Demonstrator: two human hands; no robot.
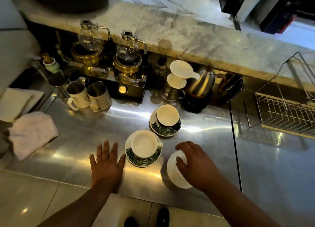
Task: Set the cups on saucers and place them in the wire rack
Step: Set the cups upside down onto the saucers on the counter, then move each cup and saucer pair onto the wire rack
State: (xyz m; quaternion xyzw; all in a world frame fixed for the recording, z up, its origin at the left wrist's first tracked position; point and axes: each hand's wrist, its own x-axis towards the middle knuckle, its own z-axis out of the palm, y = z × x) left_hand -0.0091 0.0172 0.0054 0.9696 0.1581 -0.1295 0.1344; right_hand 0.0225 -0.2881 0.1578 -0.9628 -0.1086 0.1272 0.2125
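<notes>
Right now my right hand (196,165) is curled over the plain white saucer (175,175) near the front edge of the steel counter (85,141), fingers bent onto its rim but not yet clamped shut; my left hand (106,163) lies flat and spread, holding nothing, just beside the near leaf-print saucer (141,160). To do this well I'd pinch the white saucer by its edge, lift it level, and keep my thumb clear of the centre. Two sets look ready: a white cup (144,144) sits upright on the near leaf saucer, handle pointing right, and a leaf-patterned cup (167,116) sits on the far leaf-print saucer (163,131) behind it, white inside. My wire rack (286,112) waits well apart, at the counter's right end
</notes>
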